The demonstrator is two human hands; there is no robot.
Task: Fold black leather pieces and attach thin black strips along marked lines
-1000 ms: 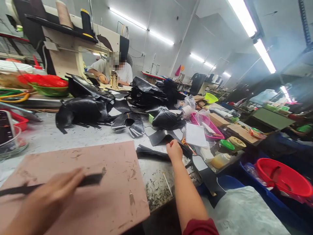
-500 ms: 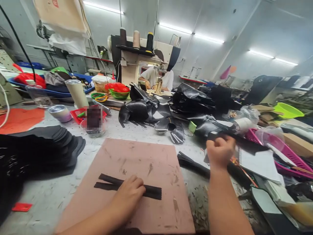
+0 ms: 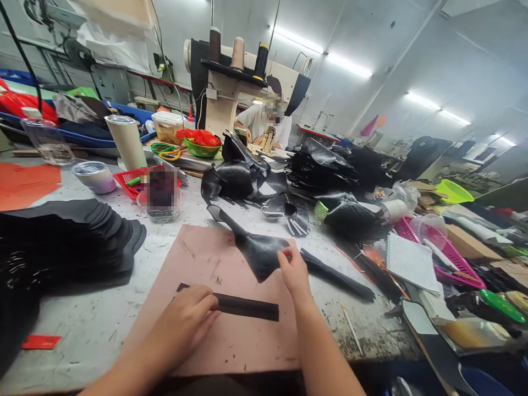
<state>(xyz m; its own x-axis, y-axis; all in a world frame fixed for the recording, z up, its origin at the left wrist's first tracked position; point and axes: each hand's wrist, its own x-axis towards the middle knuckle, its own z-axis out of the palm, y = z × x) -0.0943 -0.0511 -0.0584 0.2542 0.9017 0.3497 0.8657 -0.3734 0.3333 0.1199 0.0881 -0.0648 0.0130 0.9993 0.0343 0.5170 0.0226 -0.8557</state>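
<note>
A black zipper (image 3: 251, 306) lies across the pink board (image 3: 165, 335), its right end flat and its left part covered by my hand. My left hand (image 3: 192, 313) is closed over that left part, fingers curled onto the zipper. A shiny black leather piece (image 3: 259, 250), wide at one end with a narrow strap towards the back left, lies over the far edge of the board. My right hand (image 3: 293, 269) pinches the right edge of this leather between thumb and fingers. Right of the board is a bundle of black strips (image 3: 338, 275).
Stacked black pieces (image 3: 82, 236) stand at the left. Black leather parts (image 3: 235, 179) are heaped behind the board. A notebook (image 3: 412, 261) and a pink basket (image 3: 470, 275) lie at the right. Beyond, a person sits at a sewing machine (image 3: 223, 104). A thin white stick (image 3: 352, 333) lies near the front edge.
My right hand has come from the right side of the table to the board, with the leather piece. My left hand has slid left along the zipper, whose split left end is now mostly covered.
</note>
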